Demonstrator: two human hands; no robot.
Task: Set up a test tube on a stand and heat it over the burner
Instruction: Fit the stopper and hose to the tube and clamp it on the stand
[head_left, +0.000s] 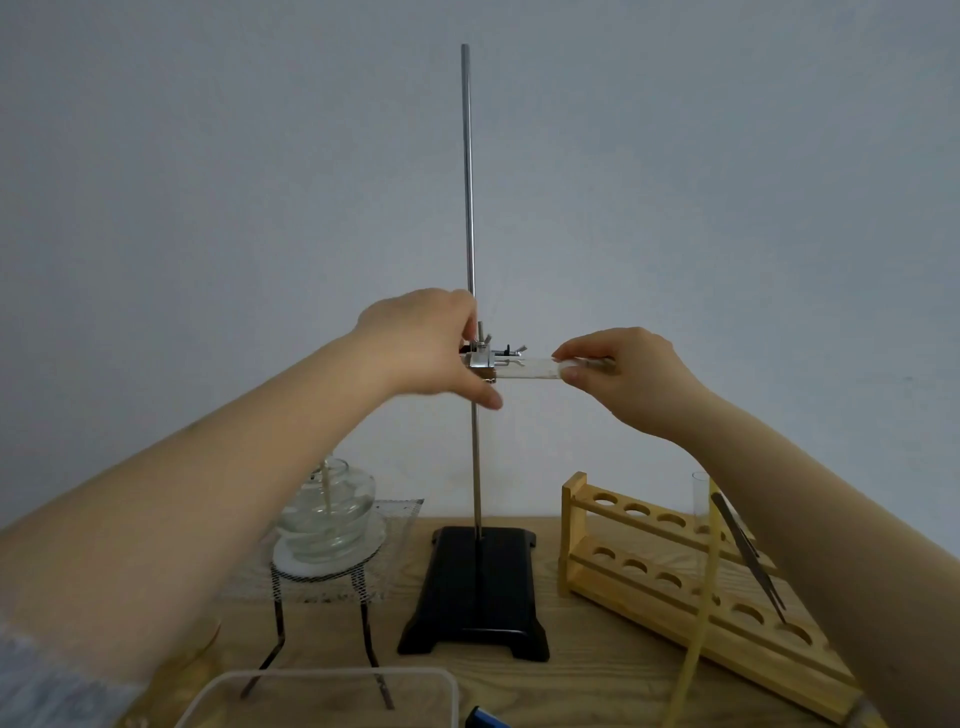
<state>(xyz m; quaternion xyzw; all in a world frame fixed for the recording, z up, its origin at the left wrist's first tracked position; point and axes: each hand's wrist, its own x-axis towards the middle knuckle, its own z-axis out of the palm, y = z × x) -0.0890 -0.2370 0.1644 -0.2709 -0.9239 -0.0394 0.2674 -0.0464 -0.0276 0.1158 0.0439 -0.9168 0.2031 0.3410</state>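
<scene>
A retort stand with a black base (475, 587) and a tall metal rod (469, 182) rises at the table's middle. A metal clamp (485, 358) sits on the rod at mid height. A clear test tube (530, 370) lies horizontally in the clamp, reaching to the right. My left hand (426, 348) grips the clamp, thumb underneath. My right hand (623, 379) pinches the tube's right end between thumb and fingers. The glass alcohol burner (332, 514) stands on wire gauze over a tripod (322, 587) at the left, partly behind my left forearm.
A wooden test tube rack (670, 577) lies at the right with one tube (700, 499), metal tweezers (748, 556) and a yellowish rubber hose (701, 623) across it. A clear plastic box (322, 696) sits at the near edge, with a blue object (485, 719) beside it.
</scene>
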